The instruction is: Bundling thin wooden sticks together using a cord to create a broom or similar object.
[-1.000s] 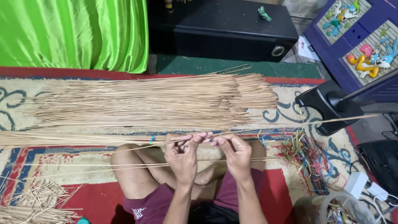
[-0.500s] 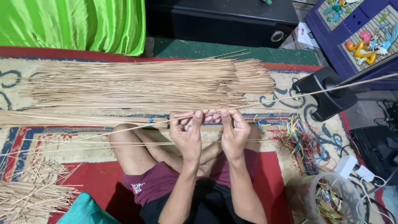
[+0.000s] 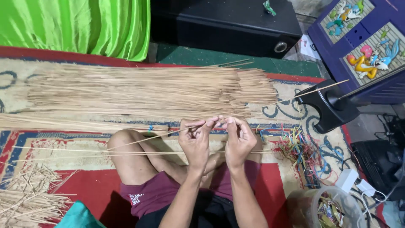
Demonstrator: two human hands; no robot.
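The left hand (image 3: 195, 139) is raised above the folded legs, its fingers curled in and its thumb and fingertips pinched on a long thin stick (image 3: 168, 134). The stick slants down to the left across the bare knee (image 3: 126, 147) and runs up to the right past both hands toward the black stand (image 3: 329, 107). Just beside it, the right hand (image 3: 239, 137) is closed the same way, fingertips pinched at the same stick, the two hands almost touching. Whether a small tie sits between the fingertips is too small to tell. Behind the hands a broad pile of sticks (image 3: 143, 90) lies across the patterned carpet (image 3: 291, 99). Farther right, a tangle of coloured strips (image 3: 306, 150) lies on the carpet near a clear plastic tub (image 3: 327, 209).
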